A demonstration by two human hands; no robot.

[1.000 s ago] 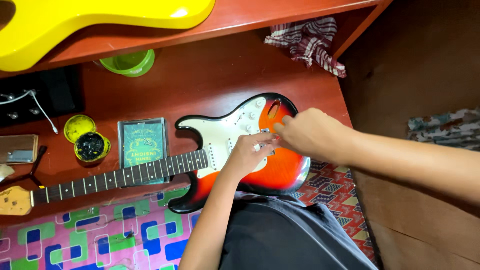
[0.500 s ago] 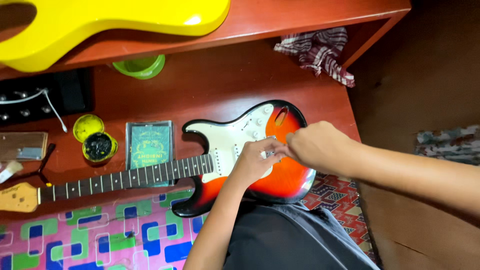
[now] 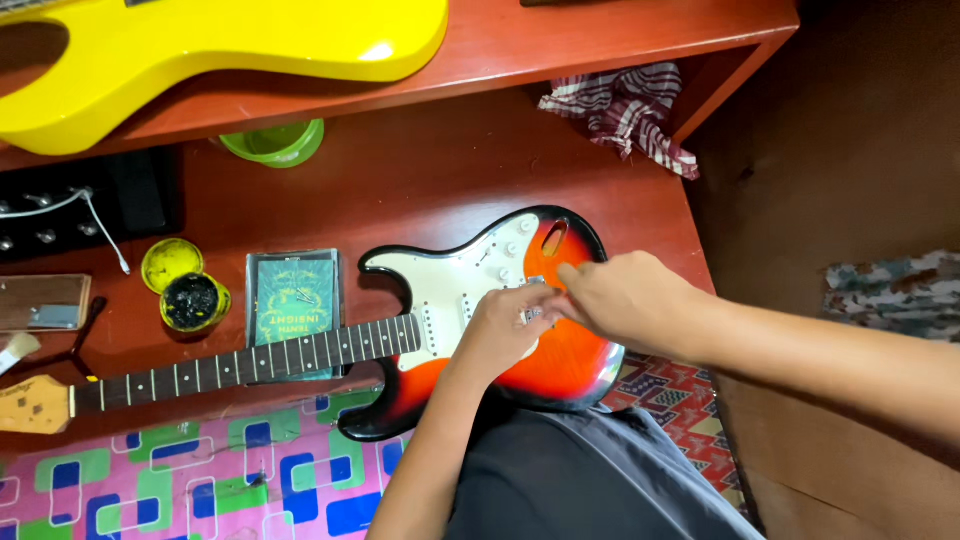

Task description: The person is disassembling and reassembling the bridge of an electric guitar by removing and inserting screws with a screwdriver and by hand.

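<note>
Your sunburst electric guitar (image 3: pixel 560 360) lies flat on the red counter (image 3: pixel 400 180), body against your lap. Both your left hand (image 3: pixel 500 325) and right hand (image 3: pixel 625 300) pinch at the small metal bridge parts; I cannot tell exactly what each grips. A slip of the fingers could scratch the glossy finish or drop a tiny part, and the open ink tin (image 3: pixel 192 300) sits near the neck
</note>
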